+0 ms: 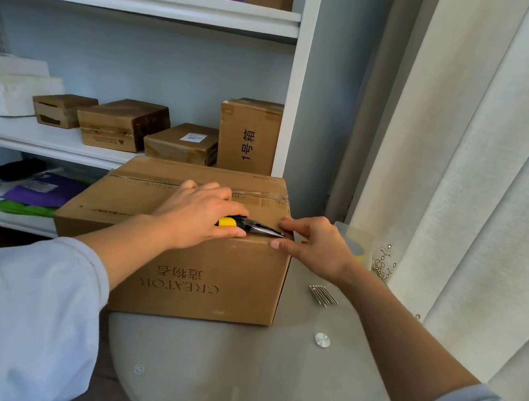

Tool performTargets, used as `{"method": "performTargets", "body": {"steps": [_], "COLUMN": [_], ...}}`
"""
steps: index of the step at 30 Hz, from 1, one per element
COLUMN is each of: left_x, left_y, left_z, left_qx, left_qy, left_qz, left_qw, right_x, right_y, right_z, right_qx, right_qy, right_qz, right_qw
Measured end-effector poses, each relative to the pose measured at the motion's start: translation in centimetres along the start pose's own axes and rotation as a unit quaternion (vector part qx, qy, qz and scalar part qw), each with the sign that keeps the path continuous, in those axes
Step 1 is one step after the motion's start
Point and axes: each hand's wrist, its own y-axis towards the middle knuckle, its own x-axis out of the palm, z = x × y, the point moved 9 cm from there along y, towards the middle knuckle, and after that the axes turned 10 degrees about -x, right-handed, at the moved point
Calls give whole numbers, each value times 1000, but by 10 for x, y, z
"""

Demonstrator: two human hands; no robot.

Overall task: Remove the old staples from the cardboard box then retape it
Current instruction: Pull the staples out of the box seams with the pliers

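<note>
Head view: the box (185, 250) sits mid-frame on a glass table (237, 372), with loose nails (323, 295) lying on the glass to its right. The left hand (198, 217) curls round yellow-handled pliers (250, 226), their tips at the box's top right edge. The right hand (314, 244) rests on that corner, fingers loosely bent, holding nothing.

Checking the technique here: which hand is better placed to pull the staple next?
Left. The left hand already grips the pliers, tips at the box edge; the right hand only steadies that corner.
</note>
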Motion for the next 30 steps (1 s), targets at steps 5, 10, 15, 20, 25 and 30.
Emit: {"method": "performTargets", "body": {"steps": [5,10,15,20,25,30], "left_x": [-4,-1,0,5,7,6], "left_y": [-1,-6,-9,-8,-9,-8], "left_z": [2,1,-3,-6,-8,-8], "left_qx": [-7,-17,-40,-53,-57,-46], "left_qy": [-12,-31,-82,-105,-147,-131], "left_qz": [-3,-13,-24,-40,-44,-57], "left_qw": [1000,999,995,992,987,989], "right_x": [-11,-10,-16,-20,-21,-21], "right_y": [2,-4,-4,1,1,4], "right_z": [-9,-8,-16,-15,-8,-2], "right_qx": [-17,-9,-13,7,44,70], "right_qy": [-21,-2,1,23,87,113], "right_qz": [16,63,83,89,98,114], "right_qw": [1000,998,996,996,990,985]}}
